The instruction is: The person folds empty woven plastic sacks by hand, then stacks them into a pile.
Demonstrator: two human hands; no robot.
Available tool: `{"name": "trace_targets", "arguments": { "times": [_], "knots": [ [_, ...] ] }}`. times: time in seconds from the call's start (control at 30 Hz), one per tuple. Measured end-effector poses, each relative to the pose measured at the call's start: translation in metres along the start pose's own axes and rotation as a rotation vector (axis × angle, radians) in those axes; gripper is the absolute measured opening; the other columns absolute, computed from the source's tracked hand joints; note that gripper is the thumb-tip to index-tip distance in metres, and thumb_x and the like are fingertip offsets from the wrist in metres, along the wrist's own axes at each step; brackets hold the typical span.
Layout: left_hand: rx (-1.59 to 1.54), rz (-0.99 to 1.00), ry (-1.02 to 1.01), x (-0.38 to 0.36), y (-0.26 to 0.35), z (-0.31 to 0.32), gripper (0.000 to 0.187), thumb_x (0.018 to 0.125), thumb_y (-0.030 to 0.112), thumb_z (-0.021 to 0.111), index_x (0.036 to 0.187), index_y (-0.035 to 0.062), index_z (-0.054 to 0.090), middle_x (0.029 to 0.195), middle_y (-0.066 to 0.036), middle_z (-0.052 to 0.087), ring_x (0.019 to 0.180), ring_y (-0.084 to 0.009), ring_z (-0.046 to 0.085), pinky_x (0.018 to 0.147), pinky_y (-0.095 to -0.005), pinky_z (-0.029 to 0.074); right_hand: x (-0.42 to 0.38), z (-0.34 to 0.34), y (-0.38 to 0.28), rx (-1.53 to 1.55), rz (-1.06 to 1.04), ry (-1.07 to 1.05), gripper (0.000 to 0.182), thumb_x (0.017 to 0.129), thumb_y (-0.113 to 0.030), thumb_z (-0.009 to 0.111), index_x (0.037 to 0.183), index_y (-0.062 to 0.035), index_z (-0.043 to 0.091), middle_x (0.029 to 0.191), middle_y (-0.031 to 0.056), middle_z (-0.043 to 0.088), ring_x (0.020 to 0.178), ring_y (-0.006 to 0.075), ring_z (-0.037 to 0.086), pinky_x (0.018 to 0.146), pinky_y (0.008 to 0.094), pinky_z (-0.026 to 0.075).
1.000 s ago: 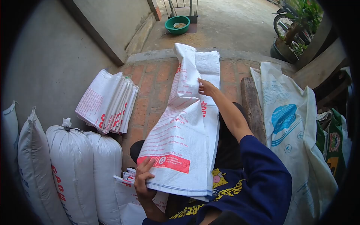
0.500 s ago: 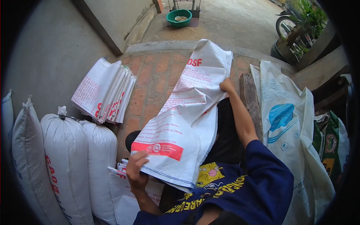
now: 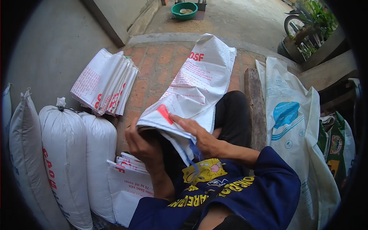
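A white woven sack (image 3: 195, 84) with red print lies across my lap, its far end stretched out over the brick floor. My left hand (image 3: 143, 143) is closed on the left corner of its near, blue-striped edge. Further right, my right hand (image 3: 199, 136) grips the same edge, the fingers lying over the fabric beside a red printed band. The near edge is folded up between the hands, and blue threads hang from it by my shirt. Some fingertips are hidden behind the sack.
Folded sacks (image 3: 105, 82) are stacked at left, with more folded sacks (image 3: 132, 184) by my left elbow. Full tied sacks (image 3: 63, 153) stand along the wall. A wooden beam (image 3: 255, 103) and a large whitish sack (image 3: 287, 126) lie right. A green basin (image 3: 184, 11) sits ahead.
My right hand has come from the sack's far right side down to its near edge. The near edge is now lifted and folded. My left hand has moved up slightly.
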State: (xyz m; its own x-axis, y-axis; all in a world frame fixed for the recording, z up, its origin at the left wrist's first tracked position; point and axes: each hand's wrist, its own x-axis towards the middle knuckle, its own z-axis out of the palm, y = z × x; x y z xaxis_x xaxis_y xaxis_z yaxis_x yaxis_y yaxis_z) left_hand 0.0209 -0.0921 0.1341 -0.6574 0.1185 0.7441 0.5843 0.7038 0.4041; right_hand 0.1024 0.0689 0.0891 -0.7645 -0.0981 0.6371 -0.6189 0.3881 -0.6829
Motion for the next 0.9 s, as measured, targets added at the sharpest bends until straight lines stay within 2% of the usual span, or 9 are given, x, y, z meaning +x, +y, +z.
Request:
{"name": "trace_targets", "arguments": {
  "times": [0.07, 0.1, 0.17, 0.3, 0.4, 0.57, 0.73, 0.8, 0.9],
  "knots": [
    [-0.130, 0.117, 0.013, -0.002, 0.007, -0.002, 0.021, 0.094, 0.014, 0.052, 0.112, 0.0047, 0.054, 0.104, -0.016, 0.062, 0.088, -0.0364, 0.061, 0.076, -0.0442, 0.048, -0.014, 0.000, 0.012, 0.316, 0.384, 0.181, 0.043, 0.078, -0.018, 0.072, 0.117, -0.0047, 0.058, 0.116, 0.0122, 0.062, 0.108, 0.0244, 0.057, 0.090, 0.0376, 0.045],
    [-0.123, 0.116, 0.020, 0.001, 0.002, -0.007, 0.021, 0.094, 0.014, 0.052, 0.112, 0.0047, 0.054, 0.104, -0.016, 0.062, 0.088, -0.0364, 0.061, 0.076, -0.0442, 0.048, -0.006, -0.028, 0.010, -0.118, 0.042, 0.178, 0.029, 0.081, -0.023, 0.070, 0.102, -0.0038, 0.065, 0.108, 0.0105, 0.065, 0.101, 0.0211, 0.060, 0.083, 0.0358, 0.048],
    [-0.129, 0.512, -0.164, 0.012, -0.016, -0.029, 0.026, 0.089, 0.013, 0.056, 0.114, 0.0051, 0.054, 0.106, -0.013, 0.064, 0.091, -0.0317, 0.062, 0.082, -0.0448, 0.047, -0.005, -0.070, 0.005, -0.052, -0.019, 0.197, 0.022, 0.083, -0.024, 0.069, 0.093, -0.0051, 0.066, 0.097, 0.0087, 0.066, 0.089, 0.0202, 0.061, 0.074, 0.0335, 0.048],
    [-0.288, 0.543, -0.296, 0.026, -0.039, -0.063, 0.018, 0.078, 0.019, 0.063, 0.092, 0.0070, 0.065, 0.094, -0.008, 0.069, 0.088, -0.0257, 0.063, 0.087, -0.0446, 0.044, 0.011, -0.154, -0.058, 0.121, -0.254, -0.155, 0.024, 0.090, -0.022, 0.063, 0.074, -0.0064, 0.071, 0.076, 0.0044, 0.069, 0.062, 0.0161, 0.064, 0.059, 0.0285, 0.049],
    [-0.774, 0.598, -0.299, 0.035, -0.052, -0.103, 0.011, 0.083, 0.023, 0.062, 0.086, 0.0123, 0.064, 0.086, -0.004, 0.069, 0.083, -0.0207, 0.062, 0.092, -0.0444, 0.043, 0.015, -0.152, -0.078, 0.419, -0.400, -0.580, 0.041, 0.100, -0.029, 0.043, 0.094, 0.0019, 0.071, 0.088, 0.0113, 0.066, 0.072, 0.0238, 0.061, 0.068, 0.0350, 0.049],
    [-1.379, 0.502, -0.277, 0.014, -0.118, -0.102, 0.025, 0.093, 0.024, 0.060, 0.115, 0.0181, 0.048, 0.091, -0.003, 0.060, 0.095, -0.0218, 0.059, 0.105, -0.0453, 0.036, -0.020, -0.120, -0.063, 0.374, 0.084, -0.630, 0.022, 0.093, -0.028, 0.058, 0.101, -0.0141, 0.073, 0.093, 0.0047, 0.058, 0.086, 0.0268, 0.056, 0.083, 0.0425, 0.047],
    [-1.559, 0.243, -0.298, -0.017, -0.148, -0.091, 0.033, 0.086, 0.013, 0.069, 0.110, 0.0132, 0.047, 0.090, -0.006, 0.059, 0.097, -0.0231, 0.059, 0.108, -0.0477, 0.034, -0.027, -0.096, -0.018, 0.848, 0.115, -0.632, 0.053, 0.080, -0.056, 0.070, 0.101, -0.0079, 0.067, 0.101, 0.0062, 0.058, 0.096, 0.0256, 0.055, 0.088, 0.0410, 0.044],
    [-1.520, 0.312, -0.271, -0.020, -0.149, -0.092, 0.033, 0.085, 0.014, 0.070, 0.109, 0.0133, 0.048, 0.090, -0.006, 0.059, 0.099, -0.0231, 0.058, 0.109, -0.0490, 0.033, -0.042, -0.102, 0.016, 0.637, 0.515, -0.529, 0.069, 0.068, -0.060, 0.078, 0.105, -0.0045, 0.060, 0.114, 0.0101, 0.056, 0.108, 0.0278, 0.052, 0.095, 0.0390, 0.040],
    [-1.303, 0.411, -0.275, -0.006, -0.135, -0.099, 0.029, 0.086, 0.022, 0.071, 0.107, 0.0175, 0.053, 0.095, -0.006, 0.060, 0.107, -0.0218, 0.055, 0.112, -0.0499, 0.030, -0.053, -0.073, 0.053, 0.014, 0.462, -0.434, 0.102, 0.062, -0.051, 0.085, 0.138, -0.0040, 0.037, 0.136, 0.0153, 0.042, 0.132, 0.0312, 0.035, 0.111, 0.0429, 0.029]
  ]
}}
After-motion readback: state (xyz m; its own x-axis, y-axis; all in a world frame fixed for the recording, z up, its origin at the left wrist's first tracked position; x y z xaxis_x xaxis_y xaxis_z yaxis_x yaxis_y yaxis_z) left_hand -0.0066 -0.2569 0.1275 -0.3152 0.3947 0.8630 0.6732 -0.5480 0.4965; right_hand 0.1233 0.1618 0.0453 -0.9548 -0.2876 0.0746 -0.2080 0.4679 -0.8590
